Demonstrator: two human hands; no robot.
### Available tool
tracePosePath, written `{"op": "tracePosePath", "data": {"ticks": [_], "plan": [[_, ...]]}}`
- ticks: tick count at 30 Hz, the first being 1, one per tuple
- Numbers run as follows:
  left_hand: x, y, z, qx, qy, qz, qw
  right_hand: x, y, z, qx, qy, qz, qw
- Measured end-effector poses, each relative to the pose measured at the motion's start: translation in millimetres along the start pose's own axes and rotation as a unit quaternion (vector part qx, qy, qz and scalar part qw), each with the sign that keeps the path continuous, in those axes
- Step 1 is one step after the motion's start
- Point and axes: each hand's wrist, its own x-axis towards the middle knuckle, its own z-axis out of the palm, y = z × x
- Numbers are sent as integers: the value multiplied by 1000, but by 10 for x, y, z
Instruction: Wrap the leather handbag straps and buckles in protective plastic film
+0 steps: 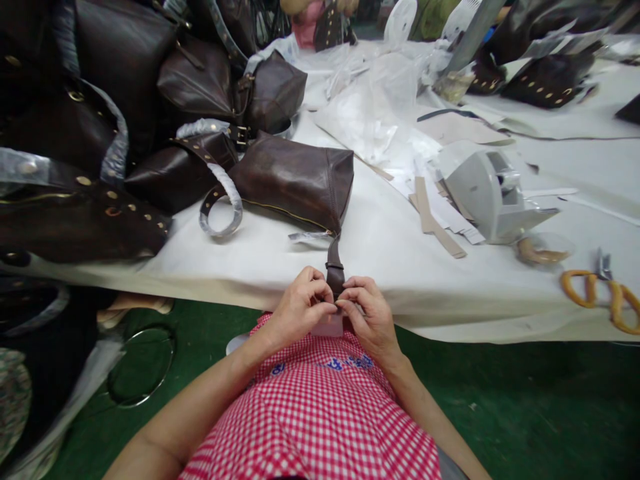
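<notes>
Our left hand (306,299) and right hand (371,313) pinch a dark strap (335,255) between fingertips, likely for fine control; just beyond our fingers, the table (390,257) bears the leather bag (295,177), presumably sparing our grip.

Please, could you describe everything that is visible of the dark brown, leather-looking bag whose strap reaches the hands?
The dark brown, leather-looking bag lies on the white table covering, its body glossy and roughly rectangular. A seam crosses near its right end. A thin gold-coloured zipper follows the edge nearest the person. From the near right corner, a flat brown strap with a narrow loop runs toward the person; the bare left hand and bare right hand pinch it. The bag's left end is partly hidden.
</notes>
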Motion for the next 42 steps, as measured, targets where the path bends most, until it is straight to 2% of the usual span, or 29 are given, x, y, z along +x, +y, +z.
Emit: {"op": "tracePosePath", "data": {"ticks": [4, 7, 12, 17, 19, 22, 24, 26, 28, 31, 34, 36, 38, 40, 42], "plan": [[64, -25, -71, -40, -60, -32, 997, 13, -5, -31, 5, -13, 8, 1000], [110, -17, -113, -33, -89, -33, 995, 28, -18, -47, 7, -20, 13, 1000], [138, 33, -147, 23, -97, 11, 995, 53, -42, -68, -8, -24, 14, 1000], [229, 41, -251, 49, -176, 79, 980, 96, -42, -98, 9, -85, 5, 996], [277, 54, -281, 52, -192, 87, 976, 115, -31, -100, 17, -92, 4, 996], [296, 80, -256, 17, -153, 65, 986, 119, -3, -98, 26, -44, 26, 998], [253, 78, -185, -83, -129, 28, 988, 98, 28, -99, 52, -5, 57, 997], [169, 44, -77, -204, -114, -12, 972, 63, 69, -104, 93, 21, 89, 991], [70, -15, 47, -283, -87, -35, 955, 23, 111, -106, 121, 32, 111, 986], [-21, -114, 191, -304, 9, -51, 951, -27, 151, -94, 100, 30, 106, 989], [19, -184, 209, -262, 122, -44, 956, -50, 152, -67, 36, 21, 85, 995], [91, -206, 168, -223, 119, -8, 968, -51, 139, -50, 5, 16, 75, 997], [157, -213, 130, -201, 73, 24, 977, -45, 127, -40, -7, 7, 68, 998], [188, -212, 116, -204, 42, 27, 978, -35, 118, -41, -10, -7, 65, 998], [180, -208, 115, -213, 35, 13, 976, -25, 110, -49, -9, -25, 63, 998]]}}
